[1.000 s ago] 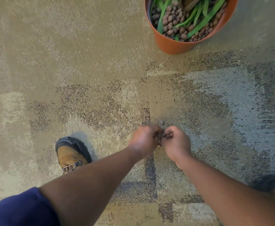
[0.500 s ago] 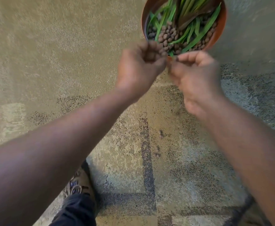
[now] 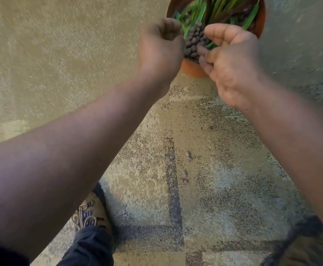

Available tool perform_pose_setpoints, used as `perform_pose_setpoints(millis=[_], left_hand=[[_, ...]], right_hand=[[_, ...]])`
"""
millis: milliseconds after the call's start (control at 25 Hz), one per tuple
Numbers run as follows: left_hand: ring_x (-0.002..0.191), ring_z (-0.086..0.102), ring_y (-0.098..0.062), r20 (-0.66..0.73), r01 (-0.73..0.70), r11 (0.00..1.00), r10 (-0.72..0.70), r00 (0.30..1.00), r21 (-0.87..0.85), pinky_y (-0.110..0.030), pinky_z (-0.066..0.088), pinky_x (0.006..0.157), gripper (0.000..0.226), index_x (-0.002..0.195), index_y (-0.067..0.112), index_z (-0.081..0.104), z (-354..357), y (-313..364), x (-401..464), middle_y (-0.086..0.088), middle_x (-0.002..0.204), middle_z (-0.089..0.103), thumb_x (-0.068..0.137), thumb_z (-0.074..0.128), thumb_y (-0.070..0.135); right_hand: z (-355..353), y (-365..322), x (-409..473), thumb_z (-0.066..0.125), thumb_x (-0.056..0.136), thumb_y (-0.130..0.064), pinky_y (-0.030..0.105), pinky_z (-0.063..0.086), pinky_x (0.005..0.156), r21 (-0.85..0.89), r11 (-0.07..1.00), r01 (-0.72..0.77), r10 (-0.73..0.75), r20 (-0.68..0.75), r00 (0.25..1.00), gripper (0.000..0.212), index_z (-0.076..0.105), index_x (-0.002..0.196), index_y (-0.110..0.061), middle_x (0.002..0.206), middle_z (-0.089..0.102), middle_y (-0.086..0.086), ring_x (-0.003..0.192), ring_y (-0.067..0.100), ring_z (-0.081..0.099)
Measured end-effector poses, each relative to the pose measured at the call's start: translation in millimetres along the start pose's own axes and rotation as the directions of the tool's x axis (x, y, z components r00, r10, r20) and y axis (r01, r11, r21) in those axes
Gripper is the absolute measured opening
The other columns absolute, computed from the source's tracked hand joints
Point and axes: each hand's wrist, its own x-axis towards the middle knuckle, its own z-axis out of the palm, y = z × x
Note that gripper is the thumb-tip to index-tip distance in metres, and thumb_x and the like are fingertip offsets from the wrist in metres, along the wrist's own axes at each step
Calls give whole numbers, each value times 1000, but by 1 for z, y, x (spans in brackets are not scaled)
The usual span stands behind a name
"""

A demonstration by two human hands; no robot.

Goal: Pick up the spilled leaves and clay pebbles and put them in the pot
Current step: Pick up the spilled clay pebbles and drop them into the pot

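An orange pot [image 3: 192, 69] stands at the top of the view, filled with brown clay pebbles [image 3: 194, 42] and long green leaves [image 3: 216, 8]. My left hand [image 3: 161, 45] hovers over the pot's left rim with its fingers curled inward; whether it holds pebbles is hidden. My right hand [image 3: 231, 60] is over the pot's near rim, palm up and fingers spread apart, with nothing seen in it. A few loose pebbles [image 3: 189, 155] lie on the carpet between my forearms, and a couple more pebbles [image 3: 184, 177] lie just below them.
The floor is patterned beige and grey carpet [image 3: 61, 54]. My left shoe [image 3: 88, 214] and dark trouser leg [image 3: 91, 246] are at the bottom centre. My right foot [image 3: 310, 244] is a blurred shape at the bottom right.
Both hands rose from the carpet, where they pinched pebbles, and moved up over the pot. The right hand has opened above the pebbles in the pot.
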Motion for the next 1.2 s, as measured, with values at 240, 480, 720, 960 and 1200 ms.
perform_pose_setpoints(millis=[240, 480, 720, 960, 1200], left_hand=[[82, 63, -6, 92, 17, 931, -54, 994, 364, -19, 56, 67, 20, 103, 20, 65, -23, -68, -46, 7, 95, 66, 94, 62, 2], [94, 56, -14, 374, -78, 612, -374, 849, 787, -17, 50, 88, 44, 125, 18, 62, -45, -144, -80, 0, 117, 53, 85, 80, 15], [79, 59, -8, 442, -230, 565, -272, 855, 793, -16, 52, 63, 23, 105, 17, 64, -36, -159, -103, 3, 103, 56, 95, 58, -2], [82, 68, -13, 509, -257, 573, -335, 793, 778, -20, 59, 64, 30, 99, 19, 70, -31, -163, -118, 2, 96, 62, 98, 49, -4], [91, 60, -14, 555, -205, 686, -339, 760, 699, -20, 59, 77, 33, 112, 18, 59, -38, -185, -171, 6, 106, 50, 83, 69, 5]], right_hand=[[-39, 52, -26, 60, 94, 3, 23, 60, 68, -471, 874, 123, -134, 10, 991, 28, 70, 91, -23, 95, 73, -1, 78, 10, 72], [-80, 135, -29, 70, 95, -20, 36, 54, 99, -937, 349, -24, 205, 51, 977, 37, 60, 130, -16, 138, 55, 11, 108, 24, 63], [-75, 158, -33, 65, 94, 0, 29, 49, 87, -966, 144, 217, 162, 239, 957, 14, 61, 100, -13, 111, 59, 8, 95, 20, 58], [-56, 174, -56, 66, 91, 0, 30, 51, 80, -939, 173, 298, 193, 328, 925, 21, 54, 88, -17, 100, 56, -2, 87, 17, 55], [-51, 192, -80, 67, 92, -9, 34, 50, 94, -893, 269, 360, 297, 433, 851, 32, 55, 119, -20, 120, 43, -2, 111, 18, 48]])
